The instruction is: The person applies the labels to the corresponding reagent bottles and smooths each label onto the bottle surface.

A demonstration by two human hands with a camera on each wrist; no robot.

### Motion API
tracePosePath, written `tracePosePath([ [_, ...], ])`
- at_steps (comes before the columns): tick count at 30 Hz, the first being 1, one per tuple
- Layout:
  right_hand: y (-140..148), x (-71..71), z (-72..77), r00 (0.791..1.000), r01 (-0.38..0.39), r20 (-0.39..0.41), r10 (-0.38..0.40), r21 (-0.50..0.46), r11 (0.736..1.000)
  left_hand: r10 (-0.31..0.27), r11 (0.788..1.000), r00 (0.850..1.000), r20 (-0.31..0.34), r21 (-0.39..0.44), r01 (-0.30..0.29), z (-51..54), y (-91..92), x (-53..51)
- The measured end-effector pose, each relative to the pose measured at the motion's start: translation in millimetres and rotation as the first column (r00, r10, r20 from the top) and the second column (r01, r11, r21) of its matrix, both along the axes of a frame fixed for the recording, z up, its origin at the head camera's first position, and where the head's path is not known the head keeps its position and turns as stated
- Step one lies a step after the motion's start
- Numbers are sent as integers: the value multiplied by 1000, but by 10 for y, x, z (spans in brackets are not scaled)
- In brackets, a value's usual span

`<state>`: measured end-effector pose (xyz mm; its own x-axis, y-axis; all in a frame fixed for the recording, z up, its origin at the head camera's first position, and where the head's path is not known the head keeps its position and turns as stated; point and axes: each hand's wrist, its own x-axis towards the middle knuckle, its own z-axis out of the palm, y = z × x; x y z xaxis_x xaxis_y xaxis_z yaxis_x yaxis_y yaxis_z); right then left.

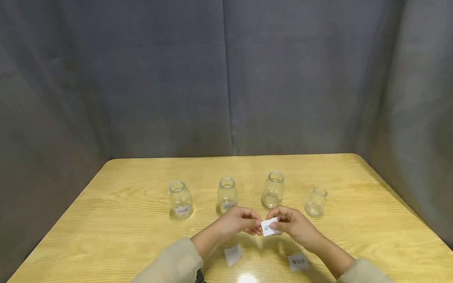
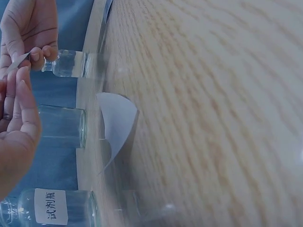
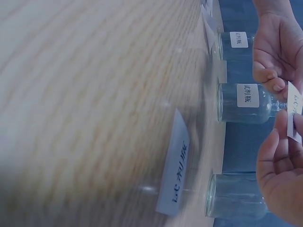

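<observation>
Between both hands is a small white label (image 1: 268, 227) with dark written characters. My left hand (image 1: 240, 223) pinches its left edge between thumb and fingers. On the other side my right hand (image 1: 295, 227) grips it, the thumb lying over part of the writing. In the right wrist view the label (image 3: 294, 111) is seen nearly edge-on between the fingertips. Two glass jars, one at the far left (image 1: 179, 198) and one left of centre (image 1: 227, 192), carry similar labels low on their fronts. A taller jar (image 1: 273, 190) and a smaller jar (image 1: 316, 201) show no label.
On the wooden table (image 1: 106, 236), a blank-faced white paper piece (image 1: 233, 255) with curled edges lies below my left hand. Another written label (image 1: 298, 262) rests below my right forearm. A dark grey curtain (image 1: 170, 78) hangs behind and beside the table.
</observation>
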<state>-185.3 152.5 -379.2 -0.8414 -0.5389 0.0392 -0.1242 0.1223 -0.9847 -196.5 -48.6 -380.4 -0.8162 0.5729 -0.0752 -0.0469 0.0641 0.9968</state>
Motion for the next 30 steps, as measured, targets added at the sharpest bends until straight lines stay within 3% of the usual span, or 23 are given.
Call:
tracePosePath([
  [9,-19,5,-21,1000,-11,-5,11,-12,1000,-2,999,1000,30,33,1,-40,-9,-27],
  [21,-18,-27,-4,999,34,-23,-34,9,999,78,997,997,13,26,-78,-38,45,-67],
  [30,24,-16,-23,982,189,-15,-189,44,981,136,991,990,-24,-8,-136,-42,59,-71],
])
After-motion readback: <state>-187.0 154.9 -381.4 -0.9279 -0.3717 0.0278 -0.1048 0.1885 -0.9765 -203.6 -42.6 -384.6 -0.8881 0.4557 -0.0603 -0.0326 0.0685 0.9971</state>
